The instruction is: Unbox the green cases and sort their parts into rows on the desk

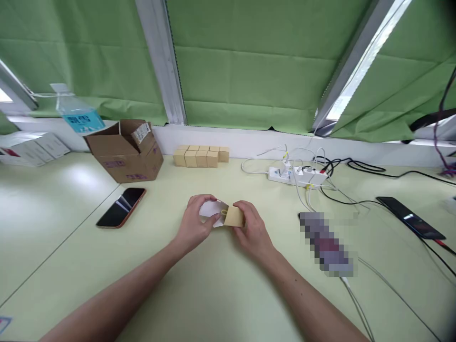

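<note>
My right hand (pixel 252 229) grips a small tan cardboard box (pixel 233 216) from its right side, above the middle of the table. The box's left side faces my left hand (pixel 198 221), whose thumb and fingers pinch a white card-like piece (pixel 210 209). Whether that piece is a flap of the box or separate, I cannot tell. Between the white piece and the box shows a small yellowish loop (pixel 223 213), close to my left thumb; its kind is too small to make out.
Behind my hands stand several small tan boxes (pixel 201 157) in rows. A larger open carton (pixel 130 156), a phone (pixel 121 207) and a water bottle (pixel 80 114) are to the left. On the right lie a power strip (pixel 297 175) with cables, a pixelated phone-like object (pixel 326 244) and another phone (pixel 409 217).
</note>
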Demonstrator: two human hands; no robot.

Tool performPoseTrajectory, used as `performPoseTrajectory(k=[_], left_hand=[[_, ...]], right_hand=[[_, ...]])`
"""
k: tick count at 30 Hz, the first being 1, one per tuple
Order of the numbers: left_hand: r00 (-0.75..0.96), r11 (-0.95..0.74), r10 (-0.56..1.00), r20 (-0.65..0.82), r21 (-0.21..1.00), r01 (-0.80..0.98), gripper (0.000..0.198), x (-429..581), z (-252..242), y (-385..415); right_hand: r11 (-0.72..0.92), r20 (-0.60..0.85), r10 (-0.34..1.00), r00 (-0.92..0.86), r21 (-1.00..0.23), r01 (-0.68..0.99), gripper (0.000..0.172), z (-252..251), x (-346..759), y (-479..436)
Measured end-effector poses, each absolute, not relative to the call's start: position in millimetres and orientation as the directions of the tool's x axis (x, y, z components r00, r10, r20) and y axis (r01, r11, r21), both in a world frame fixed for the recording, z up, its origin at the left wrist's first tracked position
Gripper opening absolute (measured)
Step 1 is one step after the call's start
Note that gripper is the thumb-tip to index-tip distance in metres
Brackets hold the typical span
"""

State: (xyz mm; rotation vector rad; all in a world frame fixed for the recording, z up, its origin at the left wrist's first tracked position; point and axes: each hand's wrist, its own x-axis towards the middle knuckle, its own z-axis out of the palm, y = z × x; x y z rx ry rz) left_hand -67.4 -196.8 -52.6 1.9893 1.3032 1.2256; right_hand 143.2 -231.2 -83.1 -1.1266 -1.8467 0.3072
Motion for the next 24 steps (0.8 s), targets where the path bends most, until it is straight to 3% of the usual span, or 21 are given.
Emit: performPoseTrajectory(k=[7,11,14,17,22,24], left_hand=[[0.007,-0.477,0.846,0.533,0.752,0.454,0.018,-65.3,-51.3,-198.0],[0.014,-0.607,0.725,0.689,0.629,0.485,0.012,-66.3,-49.3,-200.5],[0.071,-0.641,0.692,0.718,0.566,0.518,0.006,-68.4,-49.5,-200.4],[0.110,-0.588,0.762,0.639,0.611,0.530,0.015,-71.1,-50.8,-195.4],[0.216,-0.369,0.929,0.300,0.801,0.472,0.009,-69.4,-58.2,-187.9],[0.225,-0.323,0.943,0.246,0.840,0.435,0.015,-66.1,-63.1,-189.0]], right_hand=[[0.564,0.591,0.787,-0.178,-0.572,0.596,0.054,-82.1,139.9,-234.8],[0.572,0.611,0.775,-0.159,-0.573,0.586,0.050,-83.5,140.5,-233.6],[0.556,0.608,0.783,-0.132,-0.589,0.587,0.048,-84.0,141.7,-233.2],[0.553,0.614,0.778,-0.129,-0.574,0.604,0.049,-84.6,143.0,-233.0],[0.592,0.639,0.741,-0.206,-0.477,0.650,0.055,-85.2,141.8,-234.1],[0.620,0.657,0.714,-0.244,-0.431,0.656,0.057,-84.9,140.2,-234.7]])
